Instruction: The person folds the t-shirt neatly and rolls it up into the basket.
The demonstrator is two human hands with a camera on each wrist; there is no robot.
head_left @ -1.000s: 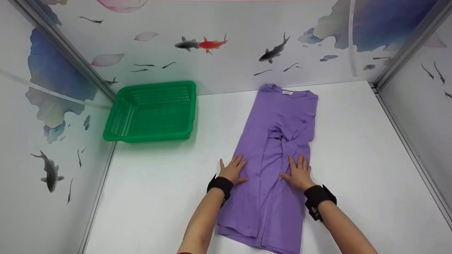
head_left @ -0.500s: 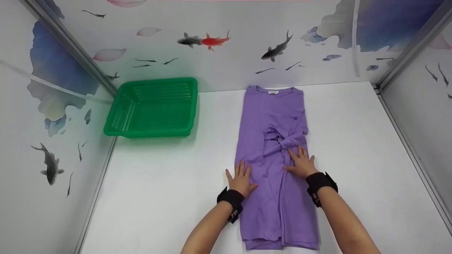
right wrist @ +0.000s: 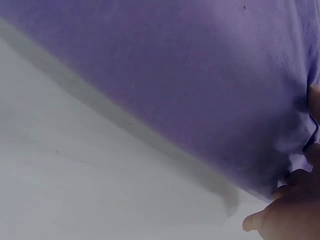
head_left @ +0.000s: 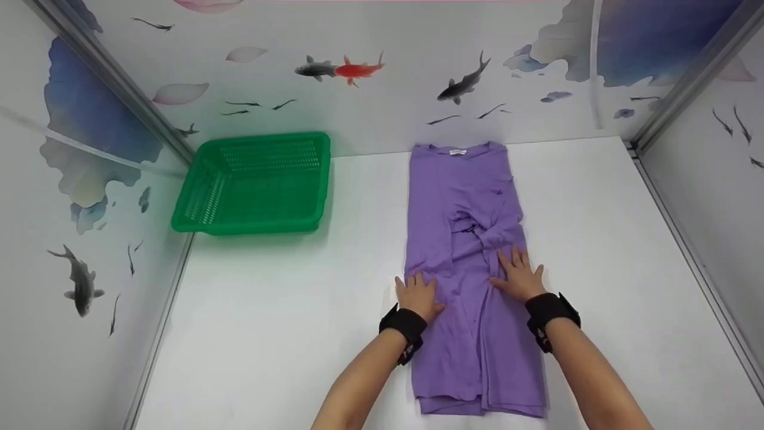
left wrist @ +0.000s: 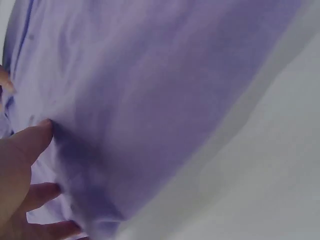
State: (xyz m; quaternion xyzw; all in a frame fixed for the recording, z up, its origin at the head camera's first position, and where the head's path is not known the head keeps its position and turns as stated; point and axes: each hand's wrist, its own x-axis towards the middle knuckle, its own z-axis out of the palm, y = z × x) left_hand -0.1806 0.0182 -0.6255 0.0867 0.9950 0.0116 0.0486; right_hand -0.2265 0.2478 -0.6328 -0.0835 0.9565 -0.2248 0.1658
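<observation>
A purple shirt [head_left: 513, 352] lies lengthwise on the white table, its sides folded inward into a long strip. Its neckline with a white label [head_left: 458, 152] points toward the back wall, and creases gather around its middle. My left hand [head_left: 419, 297] rests with spread fingers on the shirt's left edge. On the opposite edge, my right hand [head_left: 520, 278] touches the cloth, fingers also spread. Up close in the left wrist view, the thumb [left wrist: 37, 140] meets the fabric. The right wrist view shows bunched cloth by the fingers of that hand [right wrist: 292, 215].
A green plastic basket [head_left: 262, 203] with perforated sides stands at the back left, nothing inside it. Printed wall panels [head_left: 382, 113] enclose the white table [head_left: 268, 334] at the back and both sides.
The shirt's lower end has swung right and its neckline left, so it now lies straighter. Both hands have shifted slightly right along with it, and creases have formed across the middle.
</observation>
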